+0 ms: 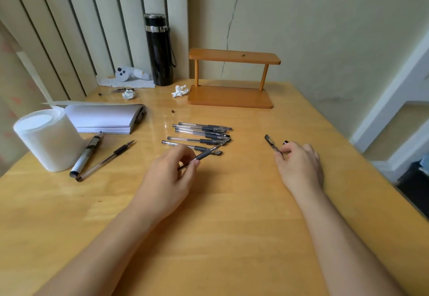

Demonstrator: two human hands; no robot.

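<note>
My left hand [169, 175] sits just left of the frame's middle. Its fingers are pinched on a gel pen [205, 154], on the clear barrel behind the dark rubber grip. The tip points up and right over the nearest of the row of pens [202, 133] lying on the bench [220, 226]. My right hand [299, 165], right of centre and well apart from the left, has its fingers curled round a short clear cap [270, 142] whose dark end sticks out to the upper left. A small black bit shows beside my knuckles; I cannot tell what it is. The pen should be very light and stiff, but its smooth barrel is slippery and will roll, so I would move my hold onto the rubber grip. The cap is tiny and easy to drop, so a pinch on its sides suits it best.
</note>
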